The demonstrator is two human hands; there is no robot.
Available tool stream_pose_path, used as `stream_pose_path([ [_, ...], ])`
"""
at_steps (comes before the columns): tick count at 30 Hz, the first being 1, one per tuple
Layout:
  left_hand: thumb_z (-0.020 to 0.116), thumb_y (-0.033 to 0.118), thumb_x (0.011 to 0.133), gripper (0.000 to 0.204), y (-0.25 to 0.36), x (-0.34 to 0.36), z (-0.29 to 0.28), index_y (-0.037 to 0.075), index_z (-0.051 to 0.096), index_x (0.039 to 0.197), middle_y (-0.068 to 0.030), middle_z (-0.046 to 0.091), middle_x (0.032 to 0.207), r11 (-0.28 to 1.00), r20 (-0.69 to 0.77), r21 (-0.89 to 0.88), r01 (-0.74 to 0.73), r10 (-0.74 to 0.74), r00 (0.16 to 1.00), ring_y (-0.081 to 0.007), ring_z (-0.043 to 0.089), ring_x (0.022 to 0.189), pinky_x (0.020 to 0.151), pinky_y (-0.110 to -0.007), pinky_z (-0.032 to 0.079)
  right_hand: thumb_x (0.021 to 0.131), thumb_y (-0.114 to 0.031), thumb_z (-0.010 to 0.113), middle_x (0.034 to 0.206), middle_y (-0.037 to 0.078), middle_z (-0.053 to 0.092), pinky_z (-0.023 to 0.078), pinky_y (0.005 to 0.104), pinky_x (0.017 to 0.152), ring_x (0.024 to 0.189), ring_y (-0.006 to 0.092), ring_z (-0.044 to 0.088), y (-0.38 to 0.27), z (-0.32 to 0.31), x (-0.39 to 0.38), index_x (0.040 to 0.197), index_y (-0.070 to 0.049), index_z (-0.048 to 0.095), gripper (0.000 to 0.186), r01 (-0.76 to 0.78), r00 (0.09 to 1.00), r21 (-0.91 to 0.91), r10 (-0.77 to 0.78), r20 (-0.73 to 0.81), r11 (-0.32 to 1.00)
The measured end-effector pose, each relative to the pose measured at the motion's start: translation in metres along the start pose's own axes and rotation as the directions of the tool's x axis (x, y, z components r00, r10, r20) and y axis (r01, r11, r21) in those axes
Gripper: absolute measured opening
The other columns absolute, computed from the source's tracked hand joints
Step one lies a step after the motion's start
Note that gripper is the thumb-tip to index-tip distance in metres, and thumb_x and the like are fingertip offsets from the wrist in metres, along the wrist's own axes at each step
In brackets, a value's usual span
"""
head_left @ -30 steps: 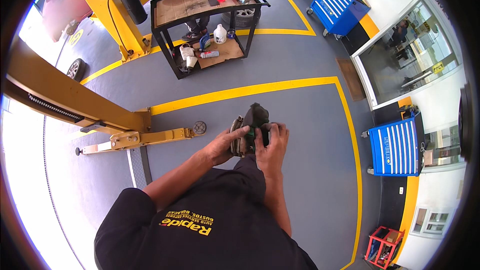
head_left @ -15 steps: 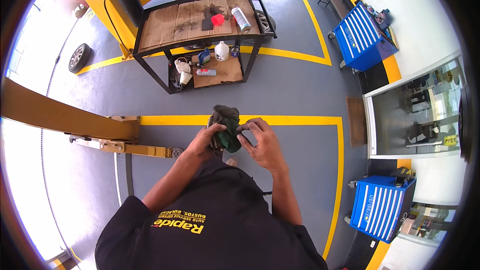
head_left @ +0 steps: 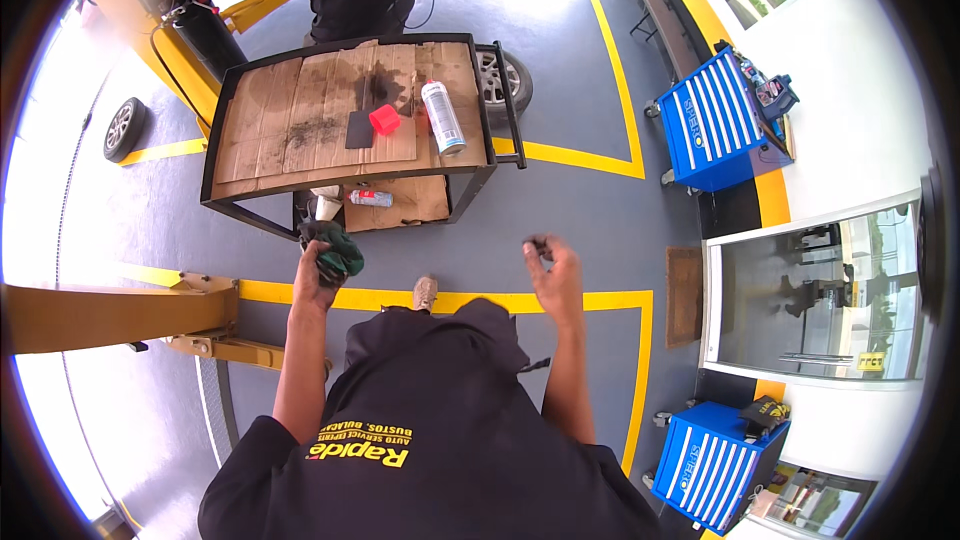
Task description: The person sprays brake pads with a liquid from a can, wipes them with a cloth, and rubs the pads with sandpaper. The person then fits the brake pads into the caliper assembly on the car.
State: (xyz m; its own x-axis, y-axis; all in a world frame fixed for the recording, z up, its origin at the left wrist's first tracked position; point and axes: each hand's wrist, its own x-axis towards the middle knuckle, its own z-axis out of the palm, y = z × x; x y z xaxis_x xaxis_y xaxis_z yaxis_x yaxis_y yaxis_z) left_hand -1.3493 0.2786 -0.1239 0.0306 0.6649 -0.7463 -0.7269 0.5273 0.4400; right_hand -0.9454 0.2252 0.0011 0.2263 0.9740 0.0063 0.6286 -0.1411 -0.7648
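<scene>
Green cloth [head_left: 343,255] is gripped in the left hand [head_left: 313,282], left of the frame's centre. The right hand [head_left: 557,278] is raised half curled, right of centre; whether anything is pinched cannot be told. Beyond, a spray can [head_left: 443,118] and red cap [head_left: 384,120] are carried on the cart [head_left: 300,184], upper centre-left.

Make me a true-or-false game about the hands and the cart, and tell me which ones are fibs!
1. The left hand holds a green cloth. True.
2. The right hand is touching the cloth too. False: the right hand is apart from it.
3. Cardboard lies on top of the black cart. True.
4. The small red thing is sitting on the spray can. False: the small red thing is beside the spray can, on the cardboard.
5. Two blue tool cabinets stand on the picture's right side. True.
</scene>
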Motion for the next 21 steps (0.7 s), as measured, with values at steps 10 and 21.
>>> stream_pose_path([
  [10,0.082,0.042,0.09,0.045,0.009,0.162,0.0,0.01,0.067,0.118,-0.0084,0.074,0.103,0.977,-0.349,-0.052,-0.206,0.175,0.921,-0.0273,0.074,0.087,0.075,-0.043,0.063,0.096,-0.023,0.071,0.096,0.015,0.075,0.056,0.0371,0.083,0.088,0.028,0.072,0.174,0.065,0.218,0.115,0.002,0.069,0.032,-0.256,0.964,0.041,0.258,-0.057,0.966],
  [21,0.096,0.031,0.074,0.061,-0.008,0.246,0.035,-0.006,0.066,0.113,-0.0138,0.071,0.097,0.946,-0.779,0.138,-0.292,0.286,0.558,-0.0272,0.071,0.077,0.065,-0.042,0.06,0.097,-0.024,0.061,0.105,0.033,0.07,0.052,0.0591,0.089,0.1,0.0523,0.068,0.223,0.153,0.331,0.13,0.004,0.041,0.047,-0.182,0.897,-0.346,0.299,0.325,0.92],
])
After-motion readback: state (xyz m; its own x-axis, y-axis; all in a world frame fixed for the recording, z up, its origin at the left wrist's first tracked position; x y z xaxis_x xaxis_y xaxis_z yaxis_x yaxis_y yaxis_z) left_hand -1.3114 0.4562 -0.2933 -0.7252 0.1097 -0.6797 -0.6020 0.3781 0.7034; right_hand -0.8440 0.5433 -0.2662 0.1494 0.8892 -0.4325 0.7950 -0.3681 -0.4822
